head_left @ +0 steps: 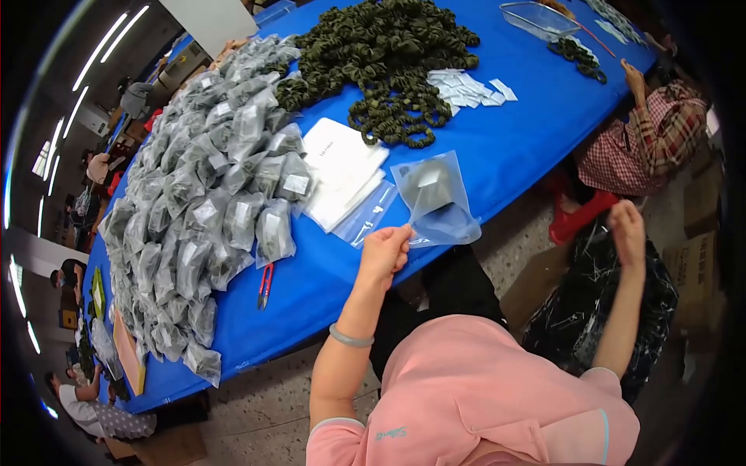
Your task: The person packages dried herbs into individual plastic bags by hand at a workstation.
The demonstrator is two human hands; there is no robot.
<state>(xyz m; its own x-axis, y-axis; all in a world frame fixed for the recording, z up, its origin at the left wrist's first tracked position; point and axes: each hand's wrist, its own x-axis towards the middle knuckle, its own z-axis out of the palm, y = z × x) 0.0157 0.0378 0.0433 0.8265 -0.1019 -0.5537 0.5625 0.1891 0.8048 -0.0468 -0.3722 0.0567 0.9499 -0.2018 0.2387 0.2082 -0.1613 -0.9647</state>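
My left hand (386,252) pinches the edge of a clear plastic bag (458,221) with a dark green scrunchie and a white label inside. The bag hangs over the table's front edge. My right hand (626,231) is raised off to the right, away from the table, above a dark bag of scraps; it is blurred and its fingers are hard to make out. Just beyond the held bag are a stack of white bags (336,167), loose green scrunchies (400,109) and a pile of white labels (466,89).
A big heap of filled bags (202,186) covers the left of the blue table (326,287). Red scissors (266,286) lie near the front edge. A wire basket (540,21) stands at the back. A co-worker in checked clothing (641,151) sits at right, near cardboard boxes (694,272).
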